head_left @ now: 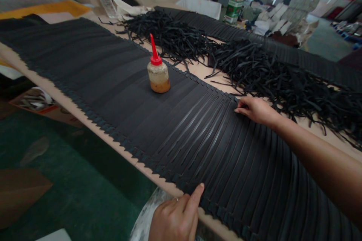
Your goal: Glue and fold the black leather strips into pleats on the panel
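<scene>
Rows of narrow black strips (254,165) lie side by side across a long black sheet (113,79). At the far edge my right hand (253,110) pinches the end of a black strip between thumb and fingertips. My left hand (178,214) is at the near edge, index finger stretched onto the strips and the other fingers curled; its thumb is hidden. Between the hands and the bottle, several shiny wet lines (195,128) run across the sheet. A squeeze bottle (158,75) with a red pointed nozzle and amber liquid stands upright on the sheet.
Heaps of loose black strips (271,64) lie along the far side of the table. Beyond them are another stripped black sheet (308,56), a white bin (199,6) and a green tin (233,9). A clear plastic bottle (104,0) stands at the far left.
</scene>
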`<state>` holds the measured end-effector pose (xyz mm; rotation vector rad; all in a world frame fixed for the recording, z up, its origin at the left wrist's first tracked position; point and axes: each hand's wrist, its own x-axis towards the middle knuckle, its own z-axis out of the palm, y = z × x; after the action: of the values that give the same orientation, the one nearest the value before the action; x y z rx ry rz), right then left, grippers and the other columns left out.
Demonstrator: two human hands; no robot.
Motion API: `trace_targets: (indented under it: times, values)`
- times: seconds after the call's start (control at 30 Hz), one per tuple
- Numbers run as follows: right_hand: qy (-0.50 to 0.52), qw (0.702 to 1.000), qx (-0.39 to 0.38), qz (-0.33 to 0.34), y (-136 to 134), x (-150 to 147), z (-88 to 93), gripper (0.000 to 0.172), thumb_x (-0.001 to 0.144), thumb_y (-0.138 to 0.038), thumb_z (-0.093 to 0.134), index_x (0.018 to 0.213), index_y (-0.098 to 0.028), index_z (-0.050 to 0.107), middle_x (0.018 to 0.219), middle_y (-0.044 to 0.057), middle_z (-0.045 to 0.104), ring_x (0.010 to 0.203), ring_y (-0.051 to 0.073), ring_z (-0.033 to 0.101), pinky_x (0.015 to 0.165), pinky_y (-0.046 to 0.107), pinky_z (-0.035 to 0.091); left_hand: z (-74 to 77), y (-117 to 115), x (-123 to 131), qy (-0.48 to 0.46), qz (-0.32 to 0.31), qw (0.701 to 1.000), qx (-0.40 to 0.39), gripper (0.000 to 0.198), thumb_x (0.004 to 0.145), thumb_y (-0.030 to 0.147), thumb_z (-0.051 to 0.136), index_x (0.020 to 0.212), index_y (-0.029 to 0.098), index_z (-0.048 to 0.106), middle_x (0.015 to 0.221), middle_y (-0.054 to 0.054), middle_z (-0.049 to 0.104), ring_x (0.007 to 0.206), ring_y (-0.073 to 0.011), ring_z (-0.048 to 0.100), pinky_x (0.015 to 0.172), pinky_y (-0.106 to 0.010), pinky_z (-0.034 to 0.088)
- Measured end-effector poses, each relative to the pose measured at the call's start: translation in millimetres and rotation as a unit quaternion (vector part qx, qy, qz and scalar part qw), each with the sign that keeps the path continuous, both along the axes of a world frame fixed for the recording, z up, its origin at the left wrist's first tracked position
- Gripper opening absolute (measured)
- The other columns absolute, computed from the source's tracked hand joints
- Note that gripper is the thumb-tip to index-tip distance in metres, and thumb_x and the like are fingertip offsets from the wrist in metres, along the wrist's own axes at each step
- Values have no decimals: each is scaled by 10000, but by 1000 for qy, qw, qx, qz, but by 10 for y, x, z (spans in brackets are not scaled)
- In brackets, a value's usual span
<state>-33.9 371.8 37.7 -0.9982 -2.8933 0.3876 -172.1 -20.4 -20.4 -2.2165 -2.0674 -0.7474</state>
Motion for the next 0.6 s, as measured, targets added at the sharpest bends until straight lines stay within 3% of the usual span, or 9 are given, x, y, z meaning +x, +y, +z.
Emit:
trace_targets:
  times: [0.37,0.6]
  values:
    - [56,998,17,5,201,54,-163,181,895,-365,584,869,-207,670,842,44,688,807,191,627,734,285,431,-58,3,-16,21,0,999,24,450,917,42,349,1327,90,528,644,15,622,453,-149,606,433,-277,469]
    - [36,998,40,-13,211,54,-221,208,898,-408,610,853,-210,655,833,46,667,766,191,610,679,288,413,-64,23,-10,22,1,998,51,422,917,34,349,1275,100,563,602,37,601,412,-138,579,411,-272,453]
